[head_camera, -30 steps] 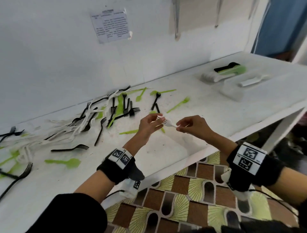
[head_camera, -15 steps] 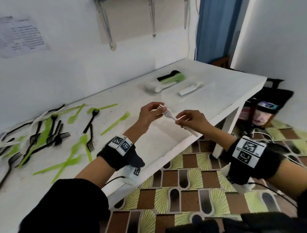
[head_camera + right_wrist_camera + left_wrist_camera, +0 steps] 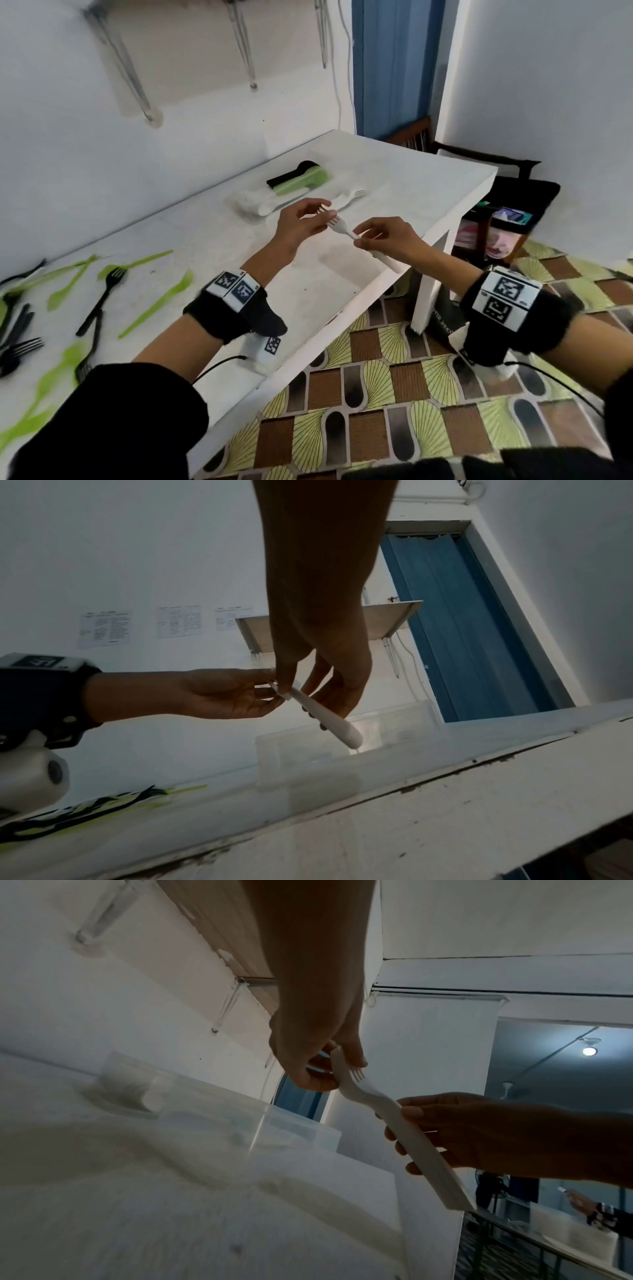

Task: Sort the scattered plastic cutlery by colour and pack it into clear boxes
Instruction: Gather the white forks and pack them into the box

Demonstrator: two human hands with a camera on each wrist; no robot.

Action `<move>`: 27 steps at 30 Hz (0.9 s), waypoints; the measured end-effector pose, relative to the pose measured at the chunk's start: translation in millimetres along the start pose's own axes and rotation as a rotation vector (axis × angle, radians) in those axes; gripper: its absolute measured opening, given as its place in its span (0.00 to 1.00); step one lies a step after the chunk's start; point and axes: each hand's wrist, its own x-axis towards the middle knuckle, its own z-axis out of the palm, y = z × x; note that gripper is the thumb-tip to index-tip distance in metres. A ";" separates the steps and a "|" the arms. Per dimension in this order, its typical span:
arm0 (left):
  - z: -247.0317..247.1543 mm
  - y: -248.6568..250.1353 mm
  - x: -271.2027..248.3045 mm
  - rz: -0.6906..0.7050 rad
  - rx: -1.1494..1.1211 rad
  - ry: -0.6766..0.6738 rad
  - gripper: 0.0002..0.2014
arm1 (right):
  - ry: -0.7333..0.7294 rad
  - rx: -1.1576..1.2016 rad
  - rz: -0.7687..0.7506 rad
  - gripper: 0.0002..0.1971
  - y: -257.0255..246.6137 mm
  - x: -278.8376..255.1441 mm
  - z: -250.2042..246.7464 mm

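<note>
both hands hold a small stack of white forks point(image 3: 339, 229) in the air above the tabletop point(image 3: 318, 284), near its front edge. the right hand point(image 3: 387, 240) pinches the handles between thumb and curled fingers, while the left hand point(image 3: 301, 226) closes its fingertips on the prongs, probably to square the forks up so they nest before packing. just beyond them sit the clear boxes point(image 3: 253, 205), one already carrying white pieces, with green and black stacked behind, and a few white forks lying beside it. they seem the likely target. off to the left, green cutlery point(image 3: 154, 305) and black forks point(image 3: 102, 298) lie scattered, not yet sorted.
</note>
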 end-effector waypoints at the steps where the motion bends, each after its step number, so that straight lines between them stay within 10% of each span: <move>1: 1.5 2.7 8.1 0.003 0.012 -0.008 0.07 | -0.001 0.009 -0.002 0.08 1.0 6.5 -4.3; 18: 14.0 31.6 168.9 -0.003 -0.040 -0.022 0.15 | -0.058 0.371 0.069 0.12 -8.1 174.2 -80.4; 27: 5.1 13.9 180.1 -0.166 0.333 -0.169 0.15 | -0.149 0.608 0.023 0.21 -11.1 227.8 -91.3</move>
